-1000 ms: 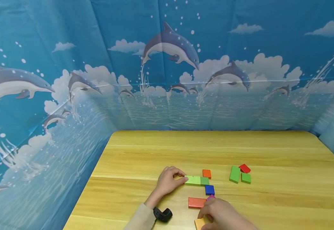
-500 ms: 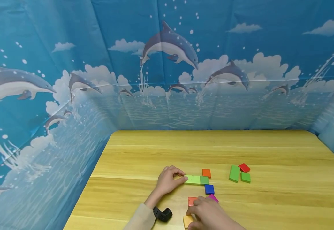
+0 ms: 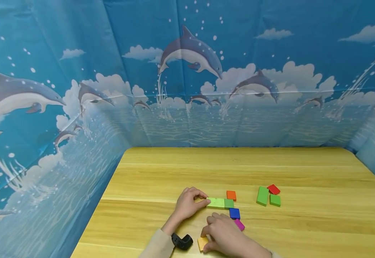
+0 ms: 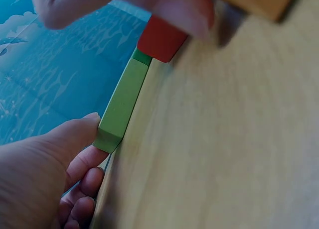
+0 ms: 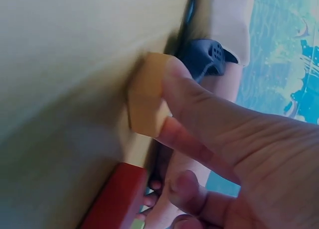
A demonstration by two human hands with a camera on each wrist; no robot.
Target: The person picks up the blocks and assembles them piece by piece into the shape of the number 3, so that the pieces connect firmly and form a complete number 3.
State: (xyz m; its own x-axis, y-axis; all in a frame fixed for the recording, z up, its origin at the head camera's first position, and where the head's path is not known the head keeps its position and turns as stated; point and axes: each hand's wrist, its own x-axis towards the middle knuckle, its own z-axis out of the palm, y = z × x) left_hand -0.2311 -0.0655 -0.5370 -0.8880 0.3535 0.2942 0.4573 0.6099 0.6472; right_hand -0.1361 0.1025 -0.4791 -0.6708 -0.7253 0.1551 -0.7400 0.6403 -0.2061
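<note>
Left hand (image 3: 189, 204) pinches light-green block (image 3: 215, 203) at its left end, right hand (image 3: 221, 233) yellow block (image 3: 202, 243), contact with table (image 3: 310, 229) unclear; probably best moved level, clear of red block (image 5: 115, 196).

Light green block (image 3: 215, 203): oblong, smooth-faced, lying flat on the surface (image 3: 161, 172), long side crosswise to the person; left end held between thumb and finger of the left hand (image 3: 189, 203). Yellow-orange block (image 3: 201, 244): small, straight-edged, nearer the person, apart from the green, pinched by the right hand (image 3: 224, 233); contact with surface undetermined.
</note>
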